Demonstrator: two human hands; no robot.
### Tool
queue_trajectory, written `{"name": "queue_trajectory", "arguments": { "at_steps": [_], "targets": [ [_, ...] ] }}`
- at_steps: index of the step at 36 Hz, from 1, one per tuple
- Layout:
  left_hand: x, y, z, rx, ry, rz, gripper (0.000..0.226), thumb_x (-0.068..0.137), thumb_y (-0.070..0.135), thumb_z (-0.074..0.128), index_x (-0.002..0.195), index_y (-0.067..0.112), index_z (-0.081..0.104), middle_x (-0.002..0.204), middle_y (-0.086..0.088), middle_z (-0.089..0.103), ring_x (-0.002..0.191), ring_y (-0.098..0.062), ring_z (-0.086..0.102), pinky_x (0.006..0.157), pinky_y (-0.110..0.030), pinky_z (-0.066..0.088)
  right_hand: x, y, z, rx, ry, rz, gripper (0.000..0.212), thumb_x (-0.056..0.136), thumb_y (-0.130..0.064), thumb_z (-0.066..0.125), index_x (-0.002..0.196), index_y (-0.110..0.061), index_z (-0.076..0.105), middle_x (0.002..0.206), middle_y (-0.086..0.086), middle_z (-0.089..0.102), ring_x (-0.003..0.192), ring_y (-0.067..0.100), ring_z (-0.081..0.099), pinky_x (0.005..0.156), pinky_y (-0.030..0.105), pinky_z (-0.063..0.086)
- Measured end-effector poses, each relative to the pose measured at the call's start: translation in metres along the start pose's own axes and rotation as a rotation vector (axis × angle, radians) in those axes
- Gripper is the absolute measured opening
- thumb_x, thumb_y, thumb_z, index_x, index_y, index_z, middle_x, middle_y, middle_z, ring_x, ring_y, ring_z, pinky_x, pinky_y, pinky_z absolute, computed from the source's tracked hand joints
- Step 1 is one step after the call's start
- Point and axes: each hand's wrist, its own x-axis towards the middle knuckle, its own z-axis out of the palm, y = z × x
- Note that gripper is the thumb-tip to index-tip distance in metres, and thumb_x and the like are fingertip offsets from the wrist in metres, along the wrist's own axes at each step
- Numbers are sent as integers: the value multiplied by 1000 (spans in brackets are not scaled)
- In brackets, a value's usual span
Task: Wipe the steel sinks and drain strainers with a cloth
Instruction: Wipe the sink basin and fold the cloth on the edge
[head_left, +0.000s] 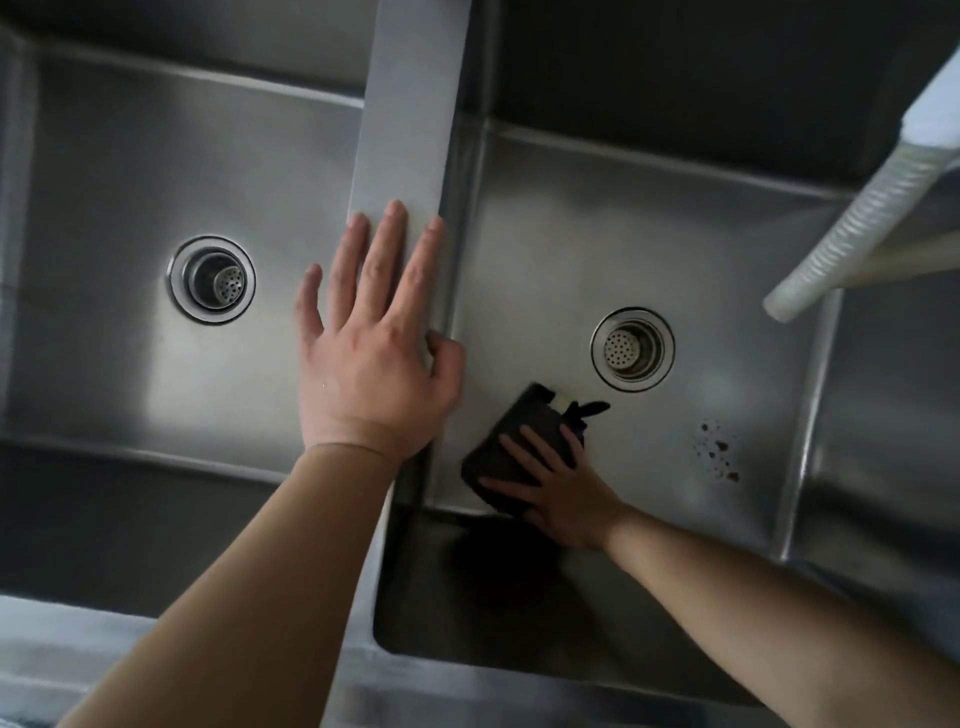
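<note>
Two steel sinks lie side by side, the left sink (130, 171) and the right sink (649, 218), split by a flat steel divider (410, 114). Each has a round drain strainer: the left strainer (211, 279) and the right strainer (632, 348). My left hand (371, 343) rests flat on the divider with its fingers spread and straight. My right hand (558, 486) presses a dark folded cloth (511, 441) onto the floor of the right sink, near its front left corner, with fingers laid straight across the cloth. The cloth sits just below and left of the right strainer.
Dark specks of dirt (719, 449) dot the right sink floor to the right of the cloth. A white ribbed hose (852, 223) hangs in from the upper right above that sink. The sink's front rim (363, 691) runs along the bottom.
</note>
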Motion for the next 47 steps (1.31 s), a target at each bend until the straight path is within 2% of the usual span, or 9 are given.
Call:
{"name": "queue_trajectory", "arguments": {
  "at_steps": [4, 11, 15, 17, 27, 33, 39, 43, 47],
  "targets": [
    [2, -1, -1, 11, -9, 7, 83, 76, 32, 51, 156, 26, 30, 164, -2, 26, 152, -26, 19, 116, -57, 24, 22, 40, -33, -99, 130, -58, 57, 90, -55, 44, 146, -52, 37, 163, 1, 28, 149, 33, 27, 115, 67, 16],
    [1, -2, 4, 27, 30, 7, 82, 75, 29, 50, 155, 27, 33, 163, -1, 28, 152, -24, 19, 116, -61, 23, 152, 124, -157, 372, 303, 660, 59, 100, -59, 30, 152, -56, 3, 167, -1, -14, 153, 26, -16, 114, 65, -7],
    [1, -1, 4, 27, 40, 7, 81, 74, 27, 48, 154, 25, 35, 163, -2, 30, 152, -25, 22, 115, -62, 24, 211, 142, -226, 717, 350, 851, 59, 100, -56, 29, 154, -52, 4, 166, 2, -21, 150, 29, -24, 113, 68, -11],
    [1, -2, 3, 25, 37, 6, 81, 74, 27, 47, 154, 25, 35, 163, -2, 30, 152, -26, 22, 115, -61, 24, 220, 137, -234, 696, 309, 889, 61, 102, -50, 30, 154, -51, 0, 165, 5, -24, 149, 33, -27, 112, 70, -12],
    [0, -4, 3, 5, 4, 25, 81, 79, 37, 47, 157, 28, 27, 164, -2, 25, 152, -27, 18, 116, -60, 24, 152, 43, -138, 358, 217, 610, 65, 101, -53, 35, 153, -53, -4, 166, 4, -19, 151, 31, -22, 113, 67, -9],
    [-2, -2, 5, 4, 3, 16, 82, 78, 31, 47, 157, 29, 26, 165, 0, 23, 153, -25, 16, 117, -60, 21, 76, -28, -62, 260, -13, 419, 56, 101, -57, 23, 149, -59, -7, 164, 1, -27, 148, 29, -30, 112, 66, -14],
    [-3, -1, 5, -28, -2, 18, 79, 80, 31, 37, 158, 30, 21, 166, 0, 19, 154, -25, 12, 119, -60, 16, 46, -63, -62, 291, -340, 339, 54, 102, -50, 34, 151, -58, 11, 165, -5, -23, 150, 26, -27, 114, 68, -10],
    [-4, -2, 3, -36, -11, 29, 78, 83, 30, 35, 159, 31, 14, 167, 0, 14, 155, -25, 6, 121, -59, 11, 34, -82, -83, 308, -588, 292, 51, 107, -42, 30, 156, -44, 18, 168, -7, -9, 153, 22, -16, 117, 58, -9],
    [-5, -3, 4, -39, -2, 43, 78, 84, 27, 36, 159, 30, 13, 168, -1, 11, 155, -25, 4, 122, -57, 7, 31, -94, -96, 327, -641, 223, 50, 110, -30, 26, 159, -22, 19, 168, 3, 4, 154, 30, -5, 121, 45, -2]
  ]
}}
